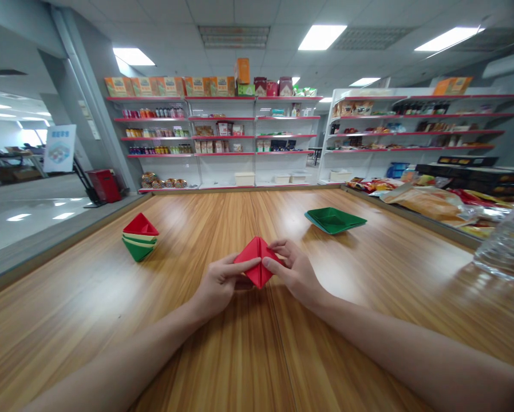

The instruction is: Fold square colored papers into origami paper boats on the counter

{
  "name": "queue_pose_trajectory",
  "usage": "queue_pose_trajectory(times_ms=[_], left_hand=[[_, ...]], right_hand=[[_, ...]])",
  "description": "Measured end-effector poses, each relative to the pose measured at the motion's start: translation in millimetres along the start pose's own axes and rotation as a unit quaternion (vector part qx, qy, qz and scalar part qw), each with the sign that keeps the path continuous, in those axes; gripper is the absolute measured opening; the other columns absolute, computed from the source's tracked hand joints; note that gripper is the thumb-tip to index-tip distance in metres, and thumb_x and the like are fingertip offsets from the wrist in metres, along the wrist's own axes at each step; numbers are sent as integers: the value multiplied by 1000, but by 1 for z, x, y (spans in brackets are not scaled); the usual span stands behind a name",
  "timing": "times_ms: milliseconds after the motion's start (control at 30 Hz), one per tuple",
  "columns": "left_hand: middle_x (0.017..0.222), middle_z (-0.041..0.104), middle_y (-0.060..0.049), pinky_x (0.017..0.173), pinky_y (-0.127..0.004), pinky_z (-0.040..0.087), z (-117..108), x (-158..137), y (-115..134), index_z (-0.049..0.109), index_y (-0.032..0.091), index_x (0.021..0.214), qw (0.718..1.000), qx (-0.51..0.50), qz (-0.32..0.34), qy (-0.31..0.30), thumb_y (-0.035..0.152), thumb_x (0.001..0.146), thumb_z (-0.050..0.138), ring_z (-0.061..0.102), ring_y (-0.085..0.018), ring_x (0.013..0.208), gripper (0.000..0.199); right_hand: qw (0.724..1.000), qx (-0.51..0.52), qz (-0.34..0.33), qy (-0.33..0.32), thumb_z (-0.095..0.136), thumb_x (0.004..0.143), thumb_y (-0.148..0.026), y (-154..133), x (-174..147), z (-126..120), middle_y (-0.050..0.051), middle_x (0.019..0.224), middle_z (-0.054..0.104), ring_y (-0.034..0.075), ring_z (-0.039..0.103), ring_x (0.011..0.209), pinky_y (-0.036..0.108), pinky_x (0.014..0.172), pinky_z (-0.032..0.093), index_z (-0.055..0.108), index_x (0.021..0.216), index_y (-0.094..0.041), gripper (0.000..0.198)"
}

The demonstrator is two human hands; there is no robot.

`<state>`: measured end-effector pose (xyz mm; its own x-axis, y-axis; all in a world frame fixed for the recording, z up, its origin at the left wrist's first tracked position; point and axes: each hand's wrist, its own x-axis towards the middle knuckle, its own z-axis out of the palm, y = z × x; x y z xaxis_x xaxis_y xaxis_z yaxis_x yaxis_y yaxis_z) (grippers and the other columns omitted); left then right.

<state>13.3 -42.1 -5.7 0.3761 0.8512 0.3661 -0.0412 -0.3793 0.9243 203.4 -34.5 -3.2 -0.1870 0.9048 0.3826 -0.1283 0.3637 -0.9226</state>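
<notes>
A folded red paper piece [255, 260], diamond-shaped, is held just above the wooden table [154, 320] in front of me. My left hand [220, 283] pinches its left side with thumb and fingers. My right hand [292, 268] grips its right side, fingers curled over the top edge. To the left stands a stack of folded paper boats [139, 236], red on top with green and pale ones beneath. A pile of flat green paper sheets [335, 220] lies to the far right of my hands.
Snack packets [429, 200] and a clear plastic bag [508, 243] crowd the table's right edge. Store shelves with goods [214, 134] line the back wall. A red cart [105, 185] stands on the floor at left.
</notes>
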Motion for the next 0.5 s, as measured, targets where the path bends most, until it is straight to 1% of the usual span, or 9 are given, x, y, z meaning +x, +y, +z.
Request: queue_pose_trajectory(times_ms=[67,100,133,200,267,300,367,433,500], left_hand=[[109,62,-9,80,-35,54,0,-1,6,73,22,102,995,78,51,-20,23,86,50,63,-22,95,28],[105,62,-9,80,-34,53,0,-2,9,74,20,98,991,108,72,-26,23,86,50,63,-22,94,27],[101,63,-9,79,-32,52,0,-2,11,74,18,93,987,131,85,-27,23,86,51,62,-21,92,25],[92,63,-8,69,-27,52,0,-4,12,70,16,89,987,143,78,-6,26,86,54,63,-18,81,19],[90,62,-5,58,-22,50,2,-4,9,61,18,99,991,116,55,32,29,85,58,62,-14,69,18],[92,61,-4,55,-21,49,4,-5,7,56,20,106,993,99,46,45,30,84,59,61,-12,66,24],[98,60,-4,55,-20,49,6,-5,3,46,22,119,995,82,42,46,30,85,60,61,-11,65,37],[100,60,-5,57,-21,50,7,-5,1,46,22,122,993,102,48,33,30,86,58,62,-12,67,39],[100,62,-7,61,-23,51,6,-5,2,51,20,117,988,140,57,35,30,87,57,64,-15,72,32]], right_hand=[[1000,-2,-3,0,72,74,-33,-1,0,2,8,98,66,20,67,82,34,69,57,48,113,-20,47],[1000,0,-8,-10,72,74,-31,-1,-1,3,8,99,65,20,67,84,34,70,57,44,118,-22,52],[1000,-1,-14,-23,71,75,-29,-1,-2,5,8,100,65,20,67,86,34,72,57,42,122,-22,55],[998,-30,-34,-43,68,77,-25,-2,-4,7,6,99,66,20,67,88,35,76,56,42,127,-24,56],[994,-79,-53,-52,65,79,-22,-1,-6,8,6,101,66,19,66,91,36,79,55,45,128,-25,53],[991,-104,-60,-56,64,80,-22,-1,-7,9,6,104,65,19,66,92,36,80,55,48,127,-26,49],[986,-141,-73,-59,61,83,-22,0,-8,9,5,109,64,19,65,95,35,80,55,53,123,-27,41],[981,-161,-88,-55,59,84,-23,1,-9,9,4,109,65,18,65,94,33,79,55,57,118,-27,34],[978,-173,-105,-42,59,85,-24,1,-10,9,3,102,65,17,65,89,31,76,55,57,113,-26,28]])
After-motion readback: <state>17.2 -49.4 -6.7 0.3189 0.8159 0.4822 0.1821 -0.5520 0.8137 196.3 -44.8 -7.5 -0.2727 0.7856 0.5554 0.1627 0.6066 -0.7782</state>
